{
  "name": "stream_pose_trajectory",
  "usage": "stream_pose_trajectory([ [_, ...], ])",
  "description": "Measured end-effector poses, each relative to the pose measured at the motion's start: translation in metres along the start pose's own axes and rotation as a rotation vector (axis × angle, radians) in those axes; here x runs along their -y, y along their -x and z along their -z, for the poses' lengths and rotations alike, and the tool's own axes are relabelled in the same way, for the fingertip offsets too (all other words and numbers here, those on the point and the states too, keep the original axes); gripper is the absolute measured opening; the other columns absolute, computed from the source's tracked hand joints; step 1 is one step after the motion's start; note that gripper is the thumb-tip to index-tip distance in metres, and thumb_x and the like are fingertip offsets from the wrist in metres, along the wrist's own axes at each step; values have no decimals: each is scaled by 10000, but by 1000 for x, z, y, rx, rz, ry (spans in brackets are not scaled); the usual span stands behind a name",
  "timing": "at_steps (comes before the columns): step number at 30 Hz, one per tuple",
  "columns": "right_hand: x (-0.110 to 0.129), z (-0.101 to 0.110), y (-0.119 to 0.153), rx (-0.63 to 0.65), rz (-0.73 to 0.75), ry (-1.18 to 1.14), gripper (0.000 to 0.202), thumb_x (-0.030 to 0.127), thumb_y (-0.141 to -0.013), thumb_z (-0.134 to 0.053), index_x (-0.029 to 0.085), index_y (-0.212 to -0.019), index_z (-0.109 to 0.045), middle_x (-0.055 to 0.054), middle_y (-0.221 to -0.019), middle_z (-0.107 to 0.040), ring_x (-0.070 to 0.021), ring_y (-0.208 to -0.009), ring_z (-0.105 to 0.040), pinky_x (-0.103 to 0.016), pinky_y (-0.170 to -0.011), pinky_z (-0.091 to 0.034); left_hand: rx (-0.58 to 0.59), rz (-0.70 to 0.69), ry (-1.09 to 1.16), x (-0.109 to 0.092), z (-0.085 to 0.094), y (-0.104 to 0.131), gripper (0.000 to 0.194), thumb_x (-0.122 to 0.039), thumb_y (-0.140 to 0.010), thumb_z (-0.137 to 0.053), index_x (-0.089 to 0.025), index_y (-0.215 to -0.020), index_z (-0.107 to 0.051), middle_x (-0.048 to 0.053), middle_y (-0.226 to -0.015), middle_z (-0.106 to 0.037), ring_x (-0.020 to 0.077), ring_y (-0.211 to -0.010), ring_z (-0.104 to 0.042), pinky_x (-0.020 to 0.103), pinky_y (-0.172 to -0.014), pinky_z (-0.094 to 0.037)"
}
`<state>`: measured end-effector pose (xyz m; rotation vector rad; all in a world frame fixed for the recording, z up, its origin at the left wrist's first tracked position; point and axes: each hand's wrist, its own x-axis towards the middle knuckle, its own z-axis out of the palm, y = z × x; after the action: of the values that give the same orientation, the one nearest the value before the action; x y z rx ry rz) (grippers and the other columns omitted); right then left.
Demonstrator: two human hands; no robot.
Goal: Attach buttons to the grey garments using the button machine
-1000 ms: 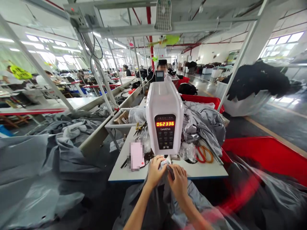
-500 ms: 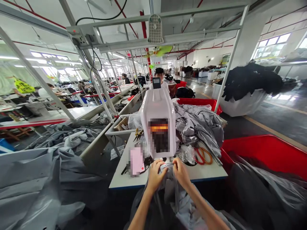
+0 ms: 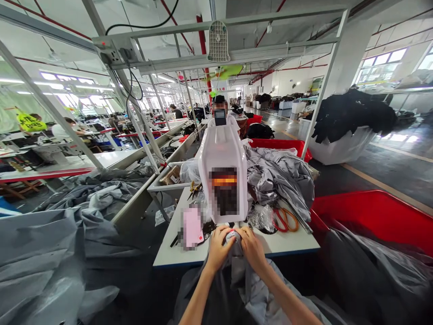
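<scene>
Grey fabric point(image 3: 237, 262) hangs from the front edge of the white table point(image 3: 287, 242) down over my lap. My left hand point(image 3: 219, 246) grips its upper edge, with fingers curled and thumb pressed in. From the other side my right hand point(image 3: 251, 248) holds the same cloth, its fingertips close to those of the left. Just beyond both hands stands a white machine point(image 3: 222, 149) with a rounded housing, its front partly blurred. The machine's lower working part is mostly hidden by my fingers.
Left of the machine lie a pink phone-like object point(image 3: 192, 228) and yellow-handled snips point(image 3: 194, 189). Scissors with red and orange handles point(image 3: 287, 220) lie right, before piled grey cloth point(image 3: 280, 176). A red bin point(image 3: 372, 212) stands at right. A person point(image 3: 223, 119) sits beyond the machine.
My right hand has shifted left and slightly down, closer to my left hand. The left hand stays nearly in place on the fabric. The person beyond the machine has moved slightly left.
</scene>
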<state>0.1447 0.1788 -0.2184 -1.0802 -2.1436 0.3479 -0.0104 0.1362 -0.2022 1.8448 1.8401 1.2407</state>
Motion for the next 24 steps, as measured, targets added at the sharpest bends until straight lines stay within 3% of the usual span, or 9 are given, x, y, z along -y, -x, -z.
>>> stream_pose_trajectory([
  [7,1,-2,9,-64,94,138,496,57,-851,-423,241,-1299,-532,-87,-1109,-594,-233,-1013,-542,-408,-883,-492,14,8,17,4,0,-1,297,-389,-846,-556,-242,-1085,-655,69,-1151,-588,237,-1107,-535,428,-997,-421],
  [11,2,-3,14,-66,107,95,539,32,-834,-413,220,-1333,-486,-88,-1103,-594,-228,-1008,-539,-405,-879,-488,10,-3,22,5,-2,-2,289,-381,-841,-556,-243,-1072,-660,66,-1143,-588,236,-1117,-531,429,-1012,-411],
  [14,6,2,10,-112,73,-8,430,58,-859,-400,213,-1229,-556,-84,-1106,-585,-218,-1027,-532,-397,-897,-473,5,5,19,5,-2,-2,280,-368,-835,-561,-234,-1061,-660,64,-1131,-596,232,-1108,-531,423,-1009,-411],
  [18,16,9,-6,-191,11,-188,235,220,-932,-425,206,-1077,-609,-82,-1082,-587,-204,-1032,-535,-380,-922,-453,7,-1,21,5,-3,-2,270,-370,-835,-557,-231,-1041,-662,66,-1130,-598,235,-1104,-531,426,-1004,-412],
  [21,22,8,-18,-206,7,-307,232,349,-921,-486,193,-1037,-613,-87,-1045,-605,-210,-1016,-544,-381,-923,-446,1,-12,14,6,-3,-2,265,-360,-838,-542,-233,-1038,-663,67,-1122,-602,234,-1090,-539,428,-990,-423],
  [24,23,4,-25,-201,-3,-395,225,381,-900,-516,190,-922,-632,-85,-983,-613,-209,-966,-559,-367,-887,-453,-9,-23,-12,8,-4,-3,265,-366,-846,-527,-242,-1032,-669,68,-1109,-608,235,-1077,-549,429,-971,-437],
])
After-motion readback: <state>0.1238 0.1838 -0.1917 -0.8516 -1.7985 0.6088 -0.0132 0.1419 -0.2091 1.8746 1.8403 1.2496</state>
